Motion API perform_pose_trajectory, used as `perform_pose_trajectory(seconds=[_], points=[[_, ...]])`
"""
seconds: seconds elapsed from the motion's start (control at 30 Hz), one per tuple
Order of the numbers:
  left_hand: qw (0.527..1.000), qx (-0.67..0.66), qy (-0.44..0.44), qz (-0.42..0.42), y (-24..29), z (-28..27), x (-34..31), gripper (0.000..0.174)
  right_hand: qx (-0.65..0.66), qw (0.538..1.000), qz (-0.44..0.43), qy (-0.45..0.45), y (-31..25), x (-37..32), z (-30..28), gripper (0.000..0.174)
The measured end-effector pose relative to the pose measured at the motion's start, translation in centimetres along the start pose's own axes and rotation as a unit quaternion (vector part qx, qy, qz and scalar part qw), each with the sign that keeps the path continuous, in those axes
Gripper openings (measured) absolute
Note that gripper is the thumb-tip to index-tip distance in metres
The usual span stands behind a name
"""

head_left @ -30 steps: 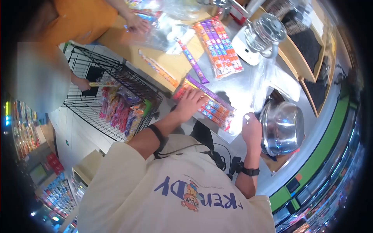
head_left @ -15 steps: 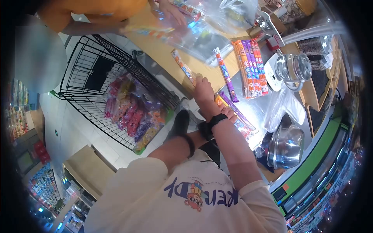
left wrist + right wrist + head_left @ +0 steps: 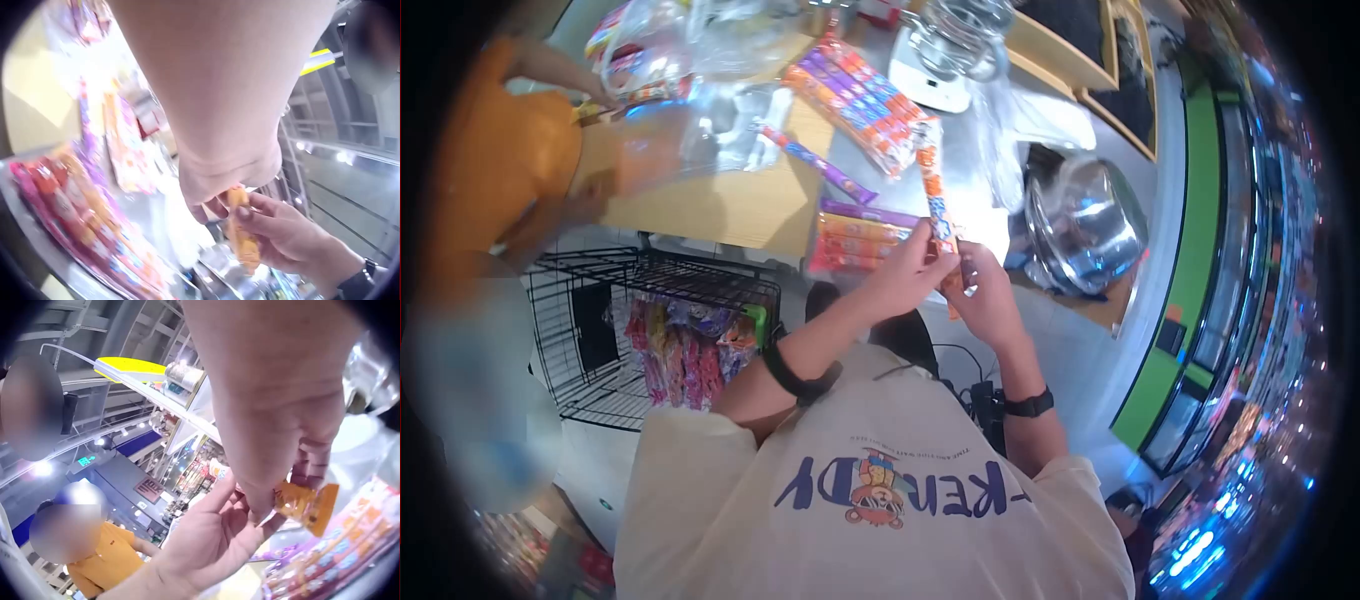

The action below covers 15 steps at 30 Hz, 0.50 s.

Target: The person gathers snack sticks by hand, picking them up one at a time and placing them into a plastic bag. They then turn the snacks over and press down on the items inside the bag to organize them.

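Note:
A long, thin, orange-wrapped snack stick (image 3: 930, 180) is raised in front of me, its printed upper part pointing away. My left hand (image 3: 908, 272) pinches it around the middle. Lower down, my right hand (image 3: 990, 300) grips it between thumb and fingers; the right wrist view shows the crimped orange wrapper end (image 3: 322, 509) sticking out by the fingers. Just left of my hands lies a flat clear pack of similar sticks (image 3: 855, 240). A single purple-ended stick (image 3: 820, 165) lies beyond it, and another bundled pack (image 3: 865, 100) is farther back.
A white appliance (image 3: 925, 75) with a glass jug stands behind the packs. To the right is a shiny metal pot (image 3: 1095, 225). A black wire shopping cart (image 3: 565, 405) with bagged sweets stands at left, near a person in orange (image 3: 515, 140). Clear plastic bags (image 3: 740, 125) lie on the table.
My right hand crossed over the left arm to the orange stick on the wooden table, then came back with it. My left hand has left the pack and now holds the stick too.

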<state>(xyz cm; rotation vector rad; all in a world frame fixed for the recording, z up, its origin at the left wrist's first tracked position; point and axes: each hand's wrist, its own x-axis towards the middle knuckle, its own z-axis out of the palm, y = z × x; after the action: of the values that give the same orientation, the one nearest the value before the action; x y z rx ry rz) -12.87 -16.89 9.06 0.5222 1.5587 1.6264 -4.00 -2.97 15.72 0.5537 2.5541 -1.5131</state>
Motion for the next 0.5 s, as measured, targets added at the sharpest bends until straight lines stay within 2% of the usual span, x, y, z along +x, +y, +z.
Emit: perform_pose_trajectory(seconds=[0.03,0.1,0.13,0.2,0.23,0.3,0.33,0.37,0.43,0.47,0.5], points=[[0.998,-0.029,-0.004,-0.061,0.9,2.5,0.4,0.025,0.008,1.000,0.011,0.010,0.1,-1.9,-1.3,0.047],[0.996,0.034,-0.066,-0.041,-0.8,6.2,1.2,0.021,-0.006,0.991,0.128,-0.031,1.3,-4.6,-4.3,0.045],[0.995,0.042,-0.077,-0.044,-1.0,7.3,1.4,0.021,0.004,0.991,0.132,-0.021,3.0,-6.0,-5.5,0.045],[0.974,0.146,-0.161,-0.068,-1.5,9.1,2.2,0.020,0.024,0.972,0.172,0.160,7.0,-8.2,-7.5,0.039],[0.970,0.153,-0.174,-0.075,-1.4,9.7,2.6,0.020,0.035,0.968,0.181,0.168,8.0,-8.5,-8.4,0.039],[0.938,0.206,-0.279,-0.021,-1.4,10.8,2.6,0.019,0.274,0.918,0.144,0.246,10.0,-9.3,-10.1,0.033],[0.936,0.193,-0.295,-0.012,-1.8,11.2,2.9,0.019,0.326,0.908,0.176,0.194,11.7,-9.8,-10.9,0.030],[0.932,0.200,-0.302,-0.018,-1.9,11.5,3.6,0.019,0.335,0.904,0.178,0.199,12.8,-9.9,-11.5,0.030],[0.900,0.242,-0.349,-0.095,-0.6,12.0,4.4,0.023,0.433,0.873,0.189,0.118,14.1,-10.2,-12.2,0.028],[0.901,0.260,-0.327,-0.117,0.4,12.2,4.5,0.030,0.444,0.868,0.191,0.113,14.8,-10.3,-12.4,0.028],[0.898,0.265,-0.327,-0.128,0.1,12.3,4.3,0.030,0.490,0.844,0.189,0.113,15.5,-10.3,-12.5,0.028]])
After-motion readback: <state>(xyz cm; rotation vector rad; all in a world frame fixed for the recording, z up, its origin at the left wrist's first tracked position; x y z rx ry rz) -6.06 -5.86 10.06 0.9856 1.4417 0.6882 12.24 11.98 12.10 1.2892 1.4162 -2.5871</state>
